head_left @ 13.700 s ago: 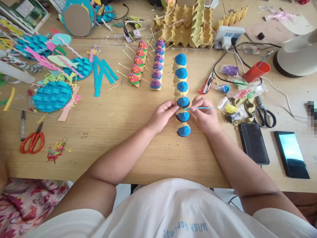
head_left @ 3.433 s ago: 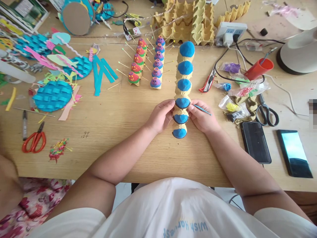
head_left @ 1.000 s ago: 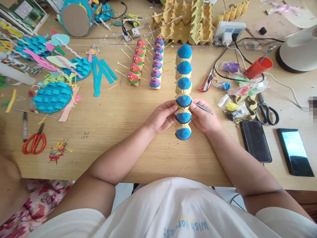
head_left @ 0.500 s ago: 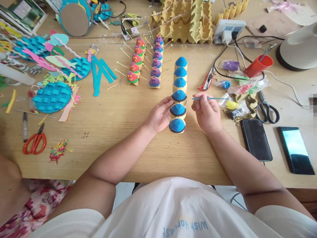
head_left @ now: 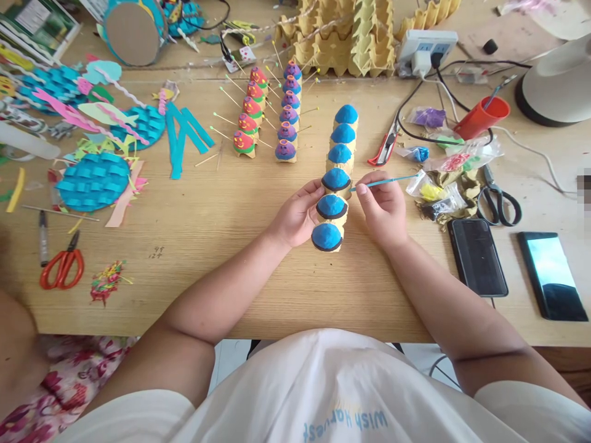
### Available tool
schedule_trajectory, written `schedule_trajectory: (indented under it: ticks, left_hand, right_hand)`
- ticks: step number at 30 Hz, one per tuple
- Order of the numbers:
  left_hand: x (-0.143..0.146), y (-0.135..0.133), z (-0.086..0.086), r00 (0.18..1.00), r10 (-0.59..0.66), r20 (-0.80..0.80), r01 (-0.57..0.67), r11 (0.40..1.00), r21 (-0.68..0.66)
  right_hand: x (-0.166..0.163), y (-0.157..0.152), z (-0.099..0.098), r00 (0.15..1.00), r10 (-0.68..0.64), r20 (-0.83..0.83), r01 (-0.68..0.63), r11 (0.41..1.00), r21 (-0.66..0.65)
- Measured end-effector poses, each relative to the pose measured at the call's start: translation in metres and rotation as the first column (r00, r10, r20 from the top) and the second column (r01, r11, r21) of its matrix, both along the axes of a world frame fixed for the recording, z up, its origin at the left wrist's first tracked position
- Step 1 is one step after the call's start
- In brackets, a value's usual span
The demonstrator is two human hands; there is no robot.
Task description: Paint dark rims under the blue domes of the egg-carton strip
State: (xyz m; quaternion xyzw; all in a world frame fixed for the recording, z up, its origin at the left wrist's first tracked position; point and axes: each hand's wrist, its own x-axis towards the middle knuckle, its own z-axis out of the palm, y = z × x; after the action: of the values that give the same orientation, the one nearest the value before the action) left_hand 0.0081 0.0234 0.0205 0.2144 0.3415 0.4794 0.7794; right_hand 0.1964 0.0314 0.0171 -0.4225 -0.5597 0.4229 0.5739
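A strip of egg-carton cups with blue clay domes [head_left: 335,178] lies along the wooden table [head_left: 221,258], slightly slanted. My left hand [head_left: 298,215] grips its left side near the second and third domes from me. My right hand [head_left: 383,206] pinches a thin blue tool [head_left: 385,180], with the tool's tip at the right edge of the third dome from me. The three nearest domes have dark rims.
Two rows of painted egg-cup figures [head_left: 265,117] with pins stand behind. Blue woven paper discs [head_left: 95,181] and red scissors [head_left: 60,267] lie left. Two phones [head_left: 478,249], black scissors [head_left: 501,206], clay bags [head_left: 438,191], a red cup [head_left: 480,117] and a power strip [head_left: 427,46] are right. Another person's arm [head_left: 18,351] shows bottom left.
The strip, lifted and tilted up a few seconds ago, lies back on the table and has turned slightly. My right hand has brought the tool's tip to the dome.
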Motion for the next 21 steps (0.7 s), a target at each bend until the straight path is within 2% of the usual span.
schedule_trajectory:
  ticks: [7,17,21]
  left_hand:
    - [0.003,-0.001,0.000,1.000,0.021,-0.017,-0.020,1.000,0.009]
    - [0.004,-0.002,0.001,0.999,0.010,-0.037,-0.008,0.999,0.048]
    - [0.004,-0.002,0.002,0.999,0.005,-0.037,-0.003,0.999,0.050]
  right_hand:
    - [0.003,0.010,-0.012,0.989,0.070,-0.129,-0.075,0.997,-0.036]
    - [0.003,0.010,-0.012,0.993,0.088,-0.084,-0.092,0.995,-0.047]
    - [0.004,0.010,-0.012,0.988,0.092,-0.123,-0.101,0.993,-0.065]
